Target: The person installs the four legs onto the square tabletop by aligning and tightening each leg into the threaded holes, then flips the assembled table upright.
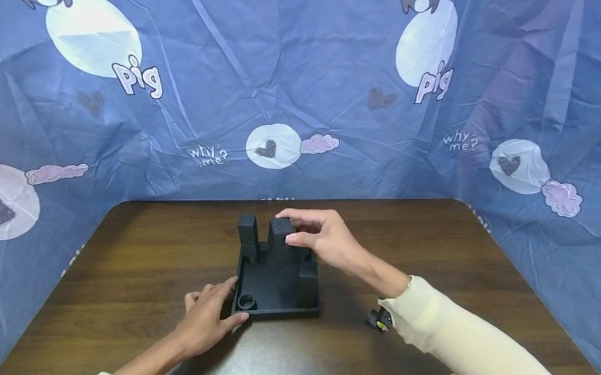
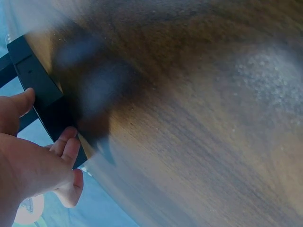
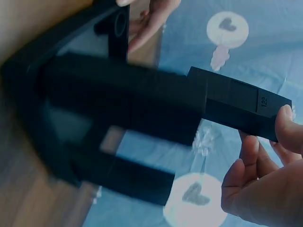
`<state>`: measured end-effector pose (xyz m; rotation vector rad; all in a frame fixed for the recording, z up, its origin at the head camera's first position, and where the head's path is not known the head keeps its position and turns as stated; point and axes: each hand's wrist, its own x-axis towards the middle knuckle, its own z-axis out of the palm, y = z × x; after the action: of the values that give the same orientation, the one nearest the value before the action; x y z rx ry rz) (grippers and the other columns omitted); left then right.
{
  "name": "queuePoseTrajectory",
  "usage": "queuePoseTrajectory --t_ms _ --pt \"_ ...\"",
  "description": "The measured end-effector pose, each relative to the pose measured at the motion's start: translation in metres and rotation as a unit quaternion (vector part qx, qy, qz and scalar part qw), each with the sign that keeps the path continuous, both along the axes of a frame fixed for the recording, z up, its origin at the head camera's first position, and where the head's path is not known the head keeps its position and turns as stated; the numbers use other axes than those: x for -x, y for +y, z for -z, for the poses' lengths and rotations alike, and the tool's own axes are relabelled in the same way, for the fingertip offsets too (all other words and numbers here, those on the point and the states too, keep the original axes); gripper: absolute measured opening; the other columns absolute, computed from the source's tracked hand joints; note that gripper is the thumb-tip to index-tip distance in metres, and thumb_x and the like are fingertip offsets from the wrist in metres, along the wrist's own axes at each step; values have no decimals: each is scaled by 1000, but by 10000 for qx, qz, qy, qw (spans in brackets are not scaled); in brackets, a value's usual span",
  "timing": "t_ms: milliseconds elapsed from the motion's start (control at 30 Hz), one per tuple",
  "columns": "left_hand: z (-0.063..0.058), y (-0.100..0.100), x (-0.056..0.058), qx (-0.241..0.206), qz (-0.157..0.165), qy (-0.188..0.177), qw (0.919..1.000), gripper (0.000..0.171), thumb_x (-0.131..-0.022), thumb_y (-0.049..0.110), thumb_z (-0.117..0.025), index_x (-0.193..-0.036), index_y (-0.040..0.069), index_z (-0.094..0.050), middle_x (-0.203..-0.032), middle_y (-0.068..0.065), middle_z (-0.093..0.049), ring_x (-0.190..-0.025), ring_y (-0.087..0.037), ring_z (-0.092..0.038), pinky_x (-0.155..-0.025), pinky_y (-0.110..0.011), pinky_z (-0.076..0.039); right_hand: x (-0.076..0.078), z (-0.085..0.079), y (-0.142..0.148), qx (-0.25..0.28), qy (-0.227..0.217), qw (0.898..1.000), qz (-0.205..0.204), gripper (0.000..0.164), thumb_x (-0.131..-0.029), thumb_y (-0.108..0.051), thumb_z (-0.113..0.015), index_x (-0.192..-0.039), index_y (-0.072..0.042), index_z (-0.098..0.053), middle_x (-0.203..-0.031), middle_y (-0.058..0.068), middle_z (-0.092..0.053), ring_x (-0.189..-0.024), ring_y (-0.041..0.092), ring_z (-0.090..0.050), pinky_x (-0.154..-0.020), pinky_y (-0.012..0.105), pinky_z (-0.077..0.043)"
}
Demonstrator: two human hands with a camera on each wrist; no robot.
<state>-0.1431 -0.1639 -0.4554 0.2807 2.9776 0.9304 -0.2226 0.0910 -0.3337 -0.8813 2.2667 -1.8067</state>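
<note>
A square black tray stands on the table with upright black blocks in it, one at the back left and one at the front right. Its front-left corner has a bare round socket. My left hand holds that corner, thumb against the front wall and a finger on the left wall. With thumb and fingers my right hand grips the top of another black block, marked 122. That block stands upright towards the tray's back; whether its lower end touches the tray I cannot tell.
The tray sits on a brown wooden table. A blue printed cloth hangs behind the table and along its sides. Beneath the right sleeve shows a small black device with a yellow mark.
</note>
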Motion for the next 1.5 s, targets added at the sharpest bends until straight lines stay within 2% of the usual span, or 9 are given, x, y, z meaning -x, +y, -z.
queuePoseTrajectory --t_ms 133,267,433,633,1000,1267,1367,1500 --pt "0 0 0 4 3 90 10000 74 -87 29 -81 -146 -1 -49 -125 -13 -66 -116 -28 -53 -91 -49 -23 -7 4 -18 -63 -114 9997 -183 36 -90 4 -70 -125 -3 -69 -104 10 -74 -84 16 -65 -73 34 -53" --pt "1 0 0 -5 27 134 9999 73 -87 28 -81 -145 -2 -49 -124 -13 -67 -113 -27 -54 -90 -49 -24 -14 8 -33 -165 -332 9989 -276 35 -91 4 -70 -125 -5 -70 -106 10 -74 -87 14 -66 -74 27 -51" --pt "0 0 0 -5 53 58 10000 73 -87 28 -80 -145 -3 -48 -125 -13 -66 -114 -27 -53 -91 -49 -23 -22 16 -47 -237 -569 9977 -277 35 -91 4 -70 -124 -6 -71 -102 9 -73 -82 12 -63 -71 24 -49" --pt "0 -1 1 -134 120 134 9997 71 -87 26 -81 -146 1 -49 -124 -13 -67 -112 -26 -53 -88 -48 -21 -26 25 -57 -449 -524 9969 -373 33 -91 2 -71 -123 -7 -72 -97 5 -72 -80 11 -60 -71 23 -47" --pt "0 -1 1 -147 183 153 9996 54 -87 24 -81 -136 15 -59 -121 -3 -69 -109 -22 -52 -89 -50 -21 -31 35 -74 -972 -536 9938 36 30 -90 -1 -74 -118 -14 -75 -95 -2 -73 -81 8 -62 -73 23 -49" --pt "0 0 0 -103 159 155 9997 50 -87 25 -80 -131 12 -60 -118 -3 -69 -108 -21 -52 -89 -50 -21 -37 42 -77 -1149 -288 9924 321 30 -91 -1 -72 -118 -15 -74 -102 0 -74 -78 7 -60 -70 23 -48" --pt "0 0 0 -101 151 110 9998 49 -88 26 -80 -130 11 -60 -119 -4 -68 -107 -21 -52 -89 -49 -21 -39 44 -75 -1104 -318 9926 403 30 -91 -1 -72 -118 -13 -73 -99 1 -74 -76 6 -61 -68 23 -48" --pt "0 -1 0 -171 187 70 9997 48 -88 25 -80 -130 13 -60 -122 -4 -69 -107 -21 -51 -90 -49 -20 -40 48 -75 -1139 -146 9923 460 27 -91 -4 -74 -116 -13 -72 -94 0 -73 -69 5 -59 -65 22 -47"
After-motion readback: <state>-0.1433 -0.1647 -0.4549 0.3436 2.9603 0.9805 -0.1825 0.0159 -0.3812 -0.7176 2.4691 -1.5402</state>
